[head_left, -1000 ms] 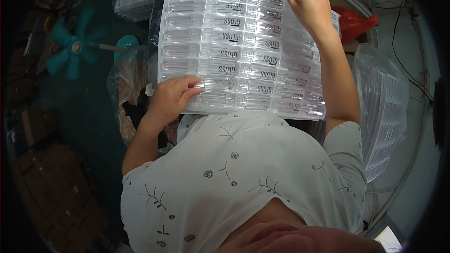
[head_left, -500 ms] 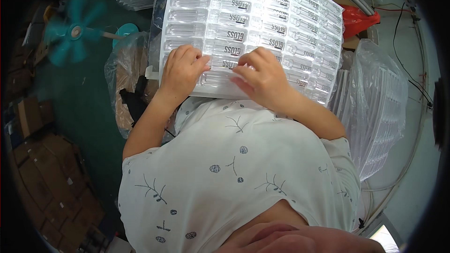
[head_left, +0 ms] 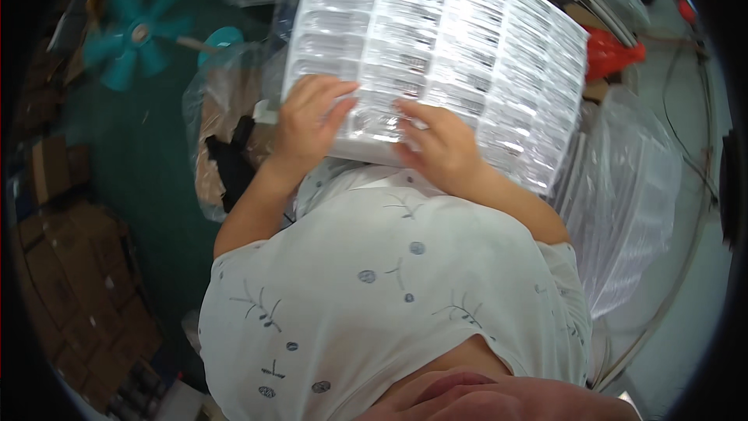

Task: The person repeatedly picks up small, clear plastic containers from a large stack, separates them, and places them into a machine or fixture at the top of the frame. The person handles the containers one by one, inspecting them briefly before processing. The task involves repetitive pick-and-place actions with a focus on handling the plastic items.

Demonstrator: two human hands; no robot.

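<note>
A large clear plastic tray [head_left: 436, 54] lies in front of me, divided into rows of shallow compartments. Clear slim containers with dark print fill many of them, though blur and glare hide their details. My left hand [head_left: 312, 118] rests at the tray's near left corner, thumb and fingers apart. Over the near edge, a little to the right, is my right hand [head_left: 444, 140], its fingers spread beside a shiny clear piece [head_left: 382, 123] in the nearest row. Neither hand visibly holds anything.
A teal fan [head_left: 140, 31] stands at left on the green floor. Brown cardboard boxes [head_left: 78, 273] are stacked at lower left. Bagged clear trays [head_left: 623, 195] lean at right, near a red plastic bag [head_left: 612, 53]. Another bag [head_left: 226, 125] hangs by the tray's left side.
My fingers have opened; before, both hands were bent closer over the near row. The whole view has shifted slightly and blurred, so the print on the tray is less distinct.
</note>
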